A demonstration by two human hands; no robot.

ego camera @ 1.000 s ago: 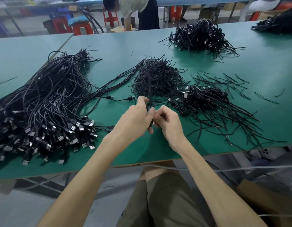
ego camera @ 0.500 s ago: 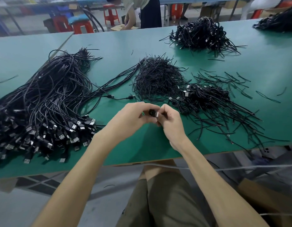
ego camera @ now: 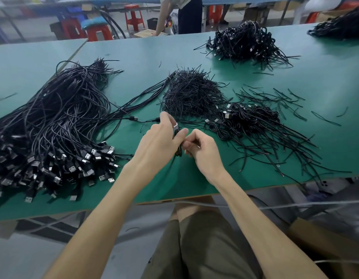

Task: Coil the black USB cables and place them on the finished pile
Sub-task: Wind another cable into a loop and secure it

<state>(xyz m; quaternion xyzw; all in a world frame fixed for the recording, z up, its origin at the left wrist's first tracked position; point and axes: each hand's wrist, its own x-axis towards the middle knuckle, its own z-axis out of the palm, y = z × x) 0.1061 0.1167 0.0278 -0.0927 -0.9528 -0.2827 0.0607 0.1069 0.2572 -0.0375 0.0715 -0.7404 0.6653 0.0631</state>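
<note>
Coil [ego camera: 178, 153] is pinched by curled fingers of left hand [ego camera: 160, 141] and right hand [ego camera: 204, 152]; pile [ego camera: 249, 119] is judged rightward, nearer right hand.

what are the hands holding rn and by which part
One small coiled black cable, held between both hands. The left hand grips the coil's left side, the right hand pinches its right side; exact finger placement is hidden.
</note>
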